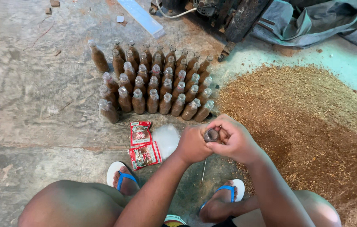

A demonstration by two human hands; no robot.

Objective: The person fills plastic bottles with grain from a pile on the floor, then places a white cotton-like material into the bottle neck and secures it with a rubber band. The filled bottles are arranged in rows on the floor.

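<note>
Both of my hands are closed around one small glass bottle (211,135) filled with brown material, seen from above at its mouth. My left hand (193,144) grips its side, and my right hand (235,138) wraps the other side with fingers over the top. A thin stick (203,170) hangs below the hands toward the floor. Just beyond the hands stand several rows of filled bottles (157,82) with clear plastic over their mouths.
A wide heap of brown sawdust-like material (309,126) spreads on the right. Two red sachets (142,145) and a clear plastic bag (166,138) lie by my left foot. A dark machine (229,17) and tarpaulin (321,19) sit at the back. My feet wear blue sandals (124,176).
</note>
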